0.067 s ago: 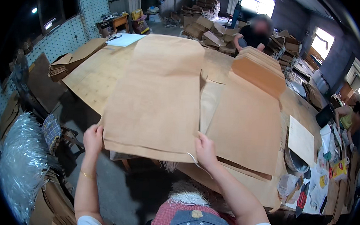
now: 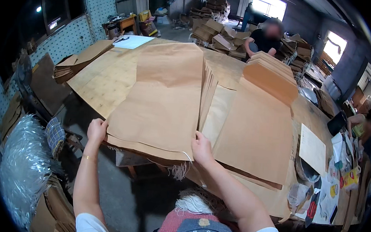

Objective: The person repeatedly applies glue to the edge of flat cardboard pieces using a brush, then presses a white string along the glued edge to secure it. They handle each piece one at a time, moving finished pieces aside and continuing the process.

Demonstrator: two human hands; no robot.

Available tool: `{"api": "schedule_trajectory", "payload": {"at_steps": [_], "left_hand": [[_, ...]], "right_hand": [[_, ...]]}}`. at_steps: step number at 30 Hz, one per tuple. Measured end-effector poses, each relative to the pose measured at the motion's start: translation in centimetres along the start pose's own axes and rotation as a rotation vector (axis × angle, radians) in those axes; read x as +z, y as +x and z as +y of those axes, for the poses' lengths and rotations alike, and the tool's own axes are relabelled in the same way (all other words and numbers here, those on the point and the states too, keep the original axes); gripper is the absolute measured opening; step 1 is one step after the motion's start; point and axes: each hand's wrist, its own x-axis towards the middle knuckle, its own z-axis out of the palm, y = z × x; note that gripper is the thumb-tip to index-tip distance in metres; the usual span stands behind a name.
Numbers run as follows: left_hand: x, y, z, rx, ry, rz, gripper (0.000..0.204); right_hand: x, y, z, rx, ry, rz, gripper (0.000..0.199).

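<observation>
A large brown paper bag (image 2: pixel 156 110) lies nearly flat before me on top of a stack of the same kind. My left hand (image 2: pixel 96 131) is closed on its near left edge. At the near right edge my right hand (image 2: pixel 202 148) pinches it, thumb on top. White string (image 2: pixel 179 172) hangs in a loose bunch from the near edge beside my right hand. The fanned edges of the stack (image 2: pixel 208 87) show along the right side. To the right lies a second brown paper stack (image 2: pixel 256 133), its far flaps folded up in steps.
Everything rests on a wooden table (image 2: pixel 98 83). Folded brown paper (image 2: pixel 83 58) and a pale sheet (image 2: pixel 132 41) lie far left. Scissors (image 2: pixel 312 206), a white board (image 2: pixel 312 148) and plastic bags crowd the right. Shiny plastic strands (image 2: pixel 23 170) stand lower left. Two other people are beyond the table.
The bag in my hands has come down onto the stack and slightly left at its right side. More of the fanned stack edges and the hanging string now shows.
</observation>
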Motion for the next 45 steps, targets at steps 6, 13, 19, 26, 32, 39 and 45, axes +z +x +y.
{"api": "schedule_trajectory", "payload": {"at_steps": [6,13,19,26,32,39,45], "left_hand": [[4.3,0.6,-3.1,-0.266,-0.612,0.217,0.055],[8.1,-15.3,5.5,-0.664,-2.093,-0.378,0.071],[7.8,-13.5,8.0,-0.627,-1.747,-0.492,0.048],[8.9,-9.3,8.6,-0.584,-1.376,-0.534,0.024],[15.6,-0.2,13.6,-0.542,-1.274,-0.692,0.027],[22.5,8.3,21.0,-0.582,-1.261,-0.697,0.052],[22.9,-6.3,26.1,0.294,-0.972,-0.029,0.062]], "right_hand": [[-2.2,-2.8,-2.4,0.096,0.102,-0.268,0.045],[-10.7,-12.9,-0.9,0.105,0.029,-0.472,0.027],[-14.0,-16.7,4.5,0.376,0.19,-0.211,0.022],[-15.8,-17.9,4.2,0.406,0.248,-0.211,0.02],[-17.2,-17.4,6.0,0.342,0.129,-0.156,0.019],[-20.9,-16.4,6.1,0.277,-0.179,-0.003,0.022],[-29.7,-14.5,11.4,0.114,-0.733,0.571,0.052]]}}
